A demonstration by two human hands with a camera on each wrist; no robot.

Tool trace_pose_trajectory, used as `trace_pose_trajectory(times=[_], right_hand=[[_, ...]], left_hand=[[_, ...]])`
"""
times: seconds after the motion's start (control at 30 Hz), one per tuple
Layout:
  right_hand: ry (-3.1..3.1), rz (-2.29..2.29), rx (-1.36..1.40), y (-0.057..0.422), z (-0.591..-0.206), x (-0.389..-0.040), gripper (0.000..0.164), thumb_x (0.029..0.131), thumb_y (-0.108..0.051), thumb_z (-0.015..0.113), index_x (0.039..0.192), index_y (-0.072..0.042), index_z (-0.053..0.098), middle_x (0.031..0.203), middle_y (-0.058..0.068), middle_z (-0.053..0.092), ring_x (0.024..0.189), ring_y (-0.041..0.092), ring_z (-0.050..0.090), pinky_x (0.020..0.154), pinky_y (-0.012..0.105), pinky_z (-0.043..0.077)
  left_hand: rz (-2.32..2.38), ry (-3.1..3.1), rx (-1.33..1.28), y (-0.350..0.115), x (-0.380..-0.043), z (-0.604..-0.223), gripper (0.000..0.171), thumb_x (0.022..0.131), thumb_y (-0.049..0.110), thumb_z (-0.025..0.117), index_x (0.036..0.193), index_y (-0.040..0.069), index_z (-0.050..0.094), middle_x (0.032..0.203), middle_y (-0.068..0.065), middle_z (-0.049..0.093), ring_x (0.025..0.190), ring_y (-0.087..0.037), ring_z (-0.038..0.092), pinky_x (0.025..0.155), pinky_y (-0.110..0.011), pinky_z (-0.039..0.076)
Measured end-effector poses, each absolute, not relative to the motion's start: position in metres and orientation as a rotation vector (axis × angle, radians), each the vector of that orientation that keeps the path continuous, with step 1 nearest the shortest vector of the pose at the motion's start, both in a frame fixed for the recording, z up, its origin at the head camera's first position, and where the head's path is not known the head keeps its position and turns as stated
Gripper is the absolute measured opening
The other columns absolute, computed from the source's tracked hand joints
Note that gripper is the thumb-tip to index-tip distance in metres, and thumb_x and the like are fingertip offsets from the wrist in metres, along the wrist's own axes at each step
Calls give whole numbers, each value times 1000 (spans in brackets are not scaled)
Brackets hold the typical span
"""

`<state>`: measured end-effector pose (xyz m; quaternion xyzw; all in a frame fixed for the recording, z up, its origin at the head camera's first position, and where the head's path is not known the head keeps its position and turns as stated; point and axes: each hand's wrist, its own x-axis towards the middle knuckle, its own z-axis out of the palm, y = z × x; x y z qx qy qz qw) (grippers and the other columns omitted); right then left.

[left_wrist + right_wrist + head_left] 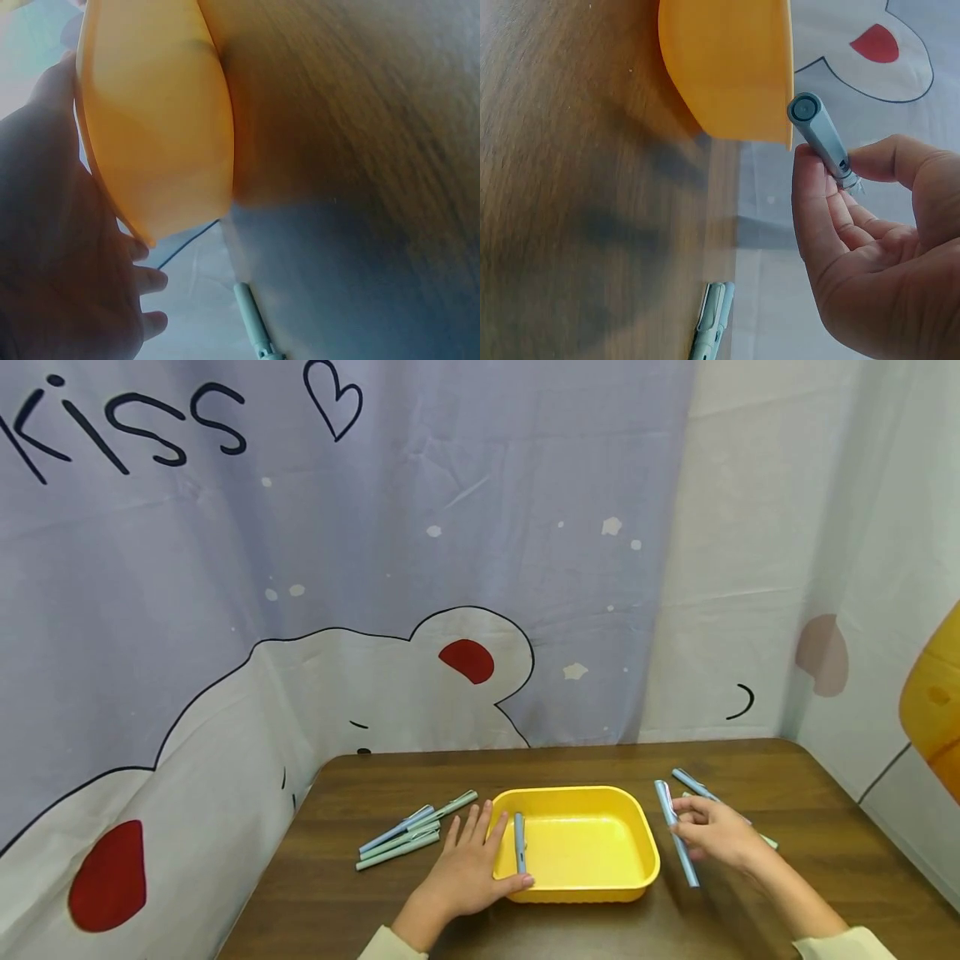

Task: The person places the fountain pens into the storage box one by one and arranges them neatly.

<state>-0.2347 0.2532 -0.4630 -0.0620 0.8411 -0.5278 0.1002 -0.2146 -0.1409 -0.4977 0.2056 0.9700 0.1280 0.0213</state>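
Observation:
My right hand [716,833] pinches a light blue pen [677,833] between thumb and fingers, above the table just right of a yellow tray [637,883]. In the right wrist view the blue pen [821,135] points its end at the camera, with the tray's wall [727,67] beyond it. My left hand [468,868] rests on the tray's left rim, fingers straight and spread, thumb along the front edge. One blue pen [520,843] lies inside the tray near its left side. The left wrist view shows the left hand [75,247] against the tray's outer wall [161,127].
Left of the tray lies a loose group of blue and green pens [405,838]. Behind the right hand, a blue pen [697,783] and a green pen [770,842] lie on the brown wooden table [315,902]. A printed curtain [585,577] hangs behind the table.

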Motion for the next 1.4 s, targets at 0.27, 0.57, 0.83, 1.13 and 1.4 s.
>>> trace_pose_trajectory(times=[0.27,0.57,0.83,1.13,1.4], right_hand=[[2445,-1600,-205,242,-463,-237,56,96,-9,65,139,17,41,104,14,68,88,21,66,73,38,60],[2432,-1611,-220,230,-462,-239,56,96,-8,66,138,19,41,104,16,68,86,22,64,75,42,60],[2366,-1659,-245,222,-464,-242,56,96,-7,65,138,20,40,107,20,68,87,23,66,74,41,61],[2322,-1680,-231,209,-463,-242,57,94,-9,67,138,17,42,103,17,67,85,21,63,74,39,60],[2251,-1722,-271,197,-461,-242,54,94,-7,64,136,18,42,102,18,67,90,26,66,76,42,61]], left_hand=[[395,3005,638,-141,-214,-496,99,91,77,47,163,13,21,170,-14,7,155,-40,11,121,-64,10],[383,3016,643,-140,-214,-498,99,92,77,47,163,13,22,170,-14,8,155,-40,11,121,-63,9],[369,3021,642,-140,-214,-497,98,92,77,46,163,13,23,169,-14,8,155,-40,11,121,-63,10],[371,3013,630,-140,-214,-497,99,92,78,45,163,14,22,170,-14,7,155,-39,11,121,-63,10],[375,3027,647,-140,-213,-498,98,92,77,47,163,13,23,169,-16,9,155,-41,12,120,-65,10]])
